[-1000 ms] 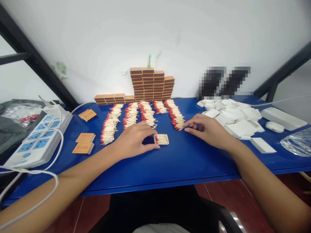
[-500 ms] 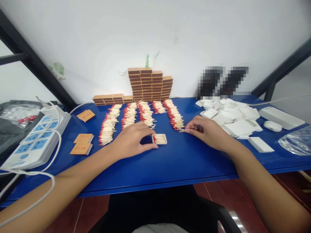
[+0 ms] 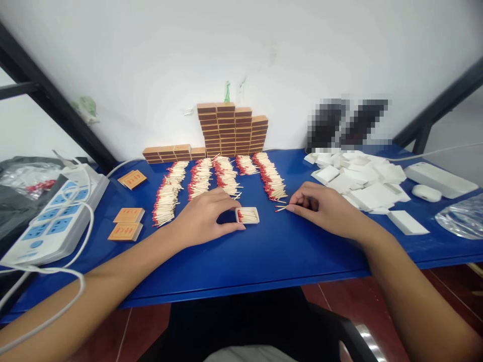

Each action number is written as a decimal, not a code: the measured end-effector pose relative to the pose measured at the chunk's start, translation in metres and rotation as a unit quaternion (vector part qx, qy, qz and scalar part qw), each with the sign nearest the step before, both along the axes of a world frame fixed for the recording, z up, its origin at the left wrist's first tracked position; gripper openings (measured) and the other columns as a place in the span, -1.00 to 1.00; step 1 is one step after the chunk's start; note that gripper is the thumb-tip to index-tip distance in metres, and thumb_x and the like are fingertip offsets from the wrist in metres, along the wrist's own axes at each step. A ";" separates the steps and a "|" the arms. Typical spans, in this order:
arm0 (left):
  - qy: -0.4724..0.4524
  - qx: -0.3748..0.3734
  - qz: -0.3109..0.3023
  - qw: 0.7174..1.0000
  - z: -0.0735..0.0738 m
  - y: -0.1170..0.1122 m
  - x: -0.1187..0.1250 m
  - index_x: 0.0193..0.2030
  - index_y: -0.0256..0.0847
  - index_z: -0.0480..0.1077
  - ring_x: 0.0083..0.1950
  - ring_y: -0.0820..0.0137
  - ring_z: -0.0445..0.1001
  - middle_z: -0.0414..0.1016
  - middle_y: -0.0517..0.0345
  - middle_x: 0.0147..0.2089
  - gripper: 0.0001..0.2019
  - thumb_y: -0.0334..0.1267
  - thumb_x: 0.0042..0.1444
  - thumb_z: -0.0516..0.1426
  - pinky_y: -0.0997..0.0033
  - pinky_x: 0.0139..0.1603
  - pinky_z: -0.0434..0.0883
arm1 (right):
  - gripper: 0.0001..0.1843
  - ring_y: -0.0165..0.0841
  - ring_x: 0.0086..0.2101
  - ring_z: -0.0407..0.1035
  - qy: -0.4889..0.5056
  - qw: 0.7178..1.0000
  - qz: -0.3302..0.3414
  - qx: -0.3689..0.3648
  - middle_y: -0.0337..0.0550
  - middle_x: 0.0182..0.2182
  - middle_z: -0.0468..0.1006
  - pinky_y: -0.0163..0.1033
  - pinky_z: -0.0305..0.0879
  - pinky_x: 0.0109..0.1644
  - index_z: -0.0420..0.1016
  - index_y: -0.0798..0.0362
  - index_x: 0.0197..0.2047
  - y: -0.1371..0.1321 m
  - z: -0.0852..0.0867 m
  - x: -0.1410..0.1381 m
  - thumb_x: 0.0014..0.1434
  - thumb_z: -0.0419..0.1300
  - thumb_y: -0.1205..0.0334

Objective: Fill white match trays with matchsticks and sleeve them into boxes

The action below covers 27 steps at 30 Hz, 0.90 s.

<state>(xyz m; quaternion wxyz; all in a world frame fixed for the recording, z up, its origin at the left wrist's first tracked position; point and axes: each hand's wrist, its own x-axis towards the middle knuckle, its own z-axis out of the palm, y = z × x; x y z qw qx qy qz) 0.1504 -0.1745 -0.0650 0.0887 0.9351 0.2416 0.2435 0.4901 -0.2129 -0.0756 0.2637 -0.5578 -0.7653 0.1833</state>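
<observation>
Between the thumb and fingers of my left hand, a small white matchbox tray rests on the blue table, partly filled with red-tipped matches. My right hand pinches a few matches by their pale ends, their red heads pointing left. Those held matches are just in front of the rightmost row of matches. More rows lie to the left: a long one, two middle ones and a short pile.
Matchboxes stand stacked against the wall. Orange box sleeves lie at left near a power strip with white cables. At right are a heap of white trays, a white earbud case and clear plastic.
My right hand has drawn its pinched matches slightly towards me, clear of the rightmost row. My left hand stays on the tray.
</observation>
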 end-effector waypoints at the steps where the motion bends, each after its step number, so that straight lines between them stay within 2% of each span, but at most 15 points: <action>1: 0.000 0.001 0.000 1.000 0.000 0.000 0.000 0.02 -0.21 0.55 -0.01 0.19 0.58 0.65 0.05 -0.10 -0.66 0.00 0.30 0.34 0.20 -0.01 0.50 | -0.50 -0.30 -0.40 0.36 0.000 1.000 -0.001 -0.009 -0.12 -0.30 0.53 -0.12 0.35 -0.31 0.63 -0.06 -0.29 -0.001 0.001 0.000 0.29 0.26 -0.35; 4: 0.001 -0.002 -0.001 1.000 0.000 0.000 0.000 0.02 -0.21 0.55 -0.01 0.20 0.58 0.66 0.05 -0.09 -0.66 0.00 0.30 0.34 0.19 0.00 0.51 | -0.51 -0.29 -0.38 0.38 0.002 1.000 -0.001 -0.030 -0.14 -0.30 0.54 -0.13 0.35 -0.30 0.62 -0.07 -0.28 -0.002 0.002 0.000 0.31 0.25 -0.33; 11: 0.001 -0.001 0.001 1.000 0.001 -0.001 0.000 0.02 -0.21 0.55 -0.01 0.20 0.58 0.65 0.06 -0.09 -0.66 0.00 0.30 0.34 0.19 -0.01 0.51 | -0.55 -0.32 -0.40 0.35 0.000 1.000 0.015 0.000 -0.14 -0.29 0.53 -0.14 0.33 -0.31 0.63 -0.06 -0.28 -0.001 0.000 -0.002 0.33 0.26 -0.28; 15: 0.002 -0.003 -0.002 1.000 0.001 -0.001 0.000 0.03 -0.21 0.55 -0.01 0.19 0.59 0.66 0.04 -0.09 -0.66 0.01 0.31 0.34 0.19 -0.01 0.51 | -0.57 -0.30 -0.37 0.37 0.017 1.000 0.012 0.014 -0.12 -0.26 0.53 -0.13 0.37 -0.30 0.66 -0.08 -0.17 -0.002 0.002 -0.005 0.29 0.31 -0.28; 20: 0.002 0.000 0.000 1.000 0.000 -0.001 0.000 0.04 -0.19 0.56 -0.01 0.19 0.59 0.66 0.04 -0.09 -0.66 0.02 0.31 0.34 0.18 0.02 0.52 | -0.53 -0.29 -0.38 0.35 0.007 1.000 0.023 -0.001 -0.11 -0.27 0.53 -0.12 0.35 -0.32 0.66 -0.08 -0.30 -0.004 0.006 -0.008 0.31 0.27 -0.31; 24: 0.006 -0.007 0.003 1.000 0.001 -0.001 0.000 0.04 -0.19 0.56 0.01 0.19 0.59 0.66 0.04 -0.08 -0.66 0.01 0.30 0.34 0.18 0.03 0.52 | -0.53 -0.30 -0.39 0.34 0.015 1.000 0.018 -0.007 -0.11 -0.29 0.52 -0.13 0.35 -0.32 0.63 -0.06 -0.30 -0.005 0.006 -0.007 0.31 0.27 -0.30; 27: 0.007 -0.007 0.003 1.000 0.001 -0.001 0.000 0.04 -0.20 0.57 0.00 0.19 0.59 0.66 0.04 -0.08 -0.65 0.03 0.31 0.33 0.18 0.01 0.52 | -0.54 -0.28 -0.37 0.37 0.019 1.000 -0.014 0.016 -0.11 -0.29 0.53 -0.11 0.36 -0.29 0.62 -0.06 -0.25 0.000 0.001 -0.005 0.33 0.25 -0.29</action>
